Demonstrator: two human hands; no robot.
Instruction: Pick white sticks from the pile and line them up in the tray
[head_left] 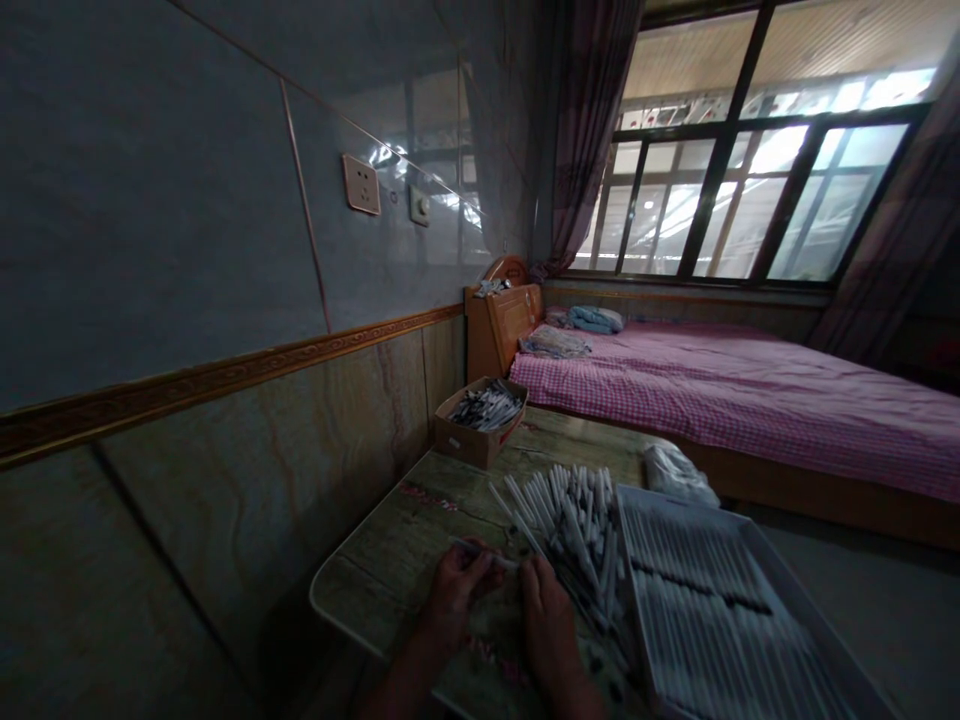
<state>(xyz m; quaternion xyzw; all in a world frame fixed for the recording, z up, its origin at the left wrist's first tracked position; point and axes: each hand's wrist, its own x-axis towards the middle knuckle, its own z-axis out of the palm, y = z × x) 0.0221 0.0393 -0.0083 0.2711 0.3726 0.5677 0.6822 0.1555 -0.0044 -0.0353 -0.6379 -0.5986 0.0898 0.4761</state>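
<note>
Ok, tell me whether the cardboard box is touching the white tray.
Apart. The head view shows the cardboard box at the far end of the tabletop and the white tray nearer the camera, with the pile of white sticks between them.

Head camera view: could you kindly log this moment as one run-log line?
left hand: holds white stick | right hand: beside stick pile | tray: rows of sticks

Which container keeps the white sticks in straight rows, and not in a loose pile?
The white tray on the right: its white sticks lie parallel in rows, while those in the cardboard box by the wall lie in a jumbled heap.
</note>
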